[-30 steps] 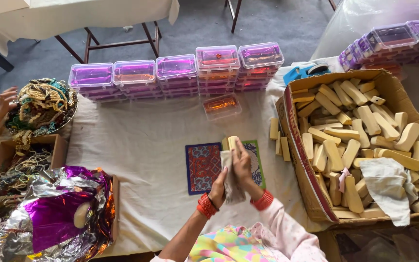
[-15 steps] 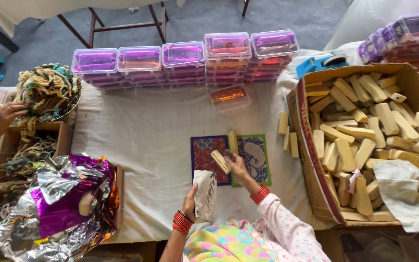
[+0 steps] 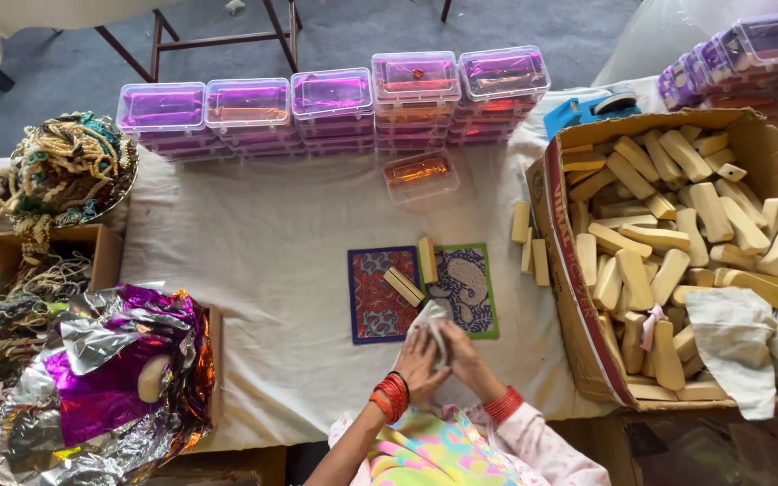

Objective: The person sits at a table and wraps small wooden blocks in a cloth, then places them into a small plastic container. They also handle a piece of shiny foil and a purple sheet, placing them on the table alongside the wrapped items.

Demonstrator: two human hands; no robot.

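- Lying crumpled at the table's near edge, a small white cloth (image 3: 434, 326) was seen pressed between both hands, at six o'clock from two patterned mats (image 3: 376, 295).
- The left hand (image 3: 418, 367) was curled against the cloth's left side, fingers bent and closed on it.
- The right hand (image 3: 463, 358) was wrapped over the cloth from the right, fingers clenched around its folds.
- Two pale wooden blocks (image 3: 404, 286) were laid across the mats, at twelve o'clock from the hands.
- An open cardboard box (image 3: 578, 297) filled with similar blocks was placed at three o'clock.
- Stacked clear cases (image 3: 333, 99) with purple lining were lined up at twelve o'clock.
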